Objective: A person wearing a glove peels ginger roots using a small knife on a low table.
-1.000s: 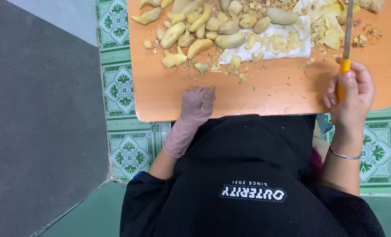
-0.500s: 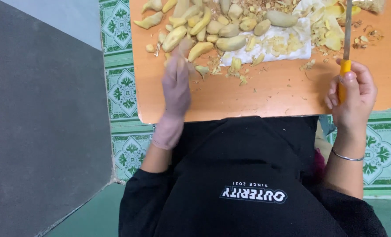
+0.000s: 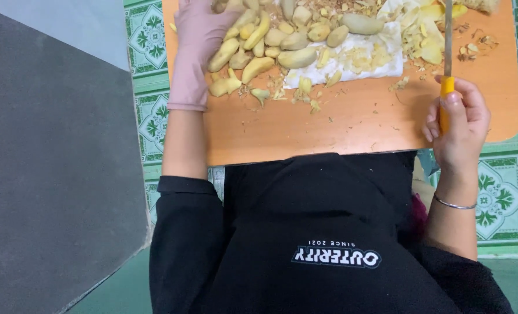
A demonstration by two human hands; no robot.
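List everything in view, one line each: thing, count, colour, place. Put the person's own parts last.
Cutting board: one, orange-brown, across the lap.
Peeled root pieces: a heap, pale yellow, at the board's far left and middle.
White sheet: one, white, under part of the heap.
Peel scraps: many, tan, at the board's far right.
Knife: one, yellow handle, held upright over the board's right side.
Floor tiles: green and white pattern, around the board.
Bracelet: one, silver, on the right wrist.
Black top: one, worn by the person.
Left hand: pink glove, resting on the heap.
Right hand: bare, gripping the knife handle.
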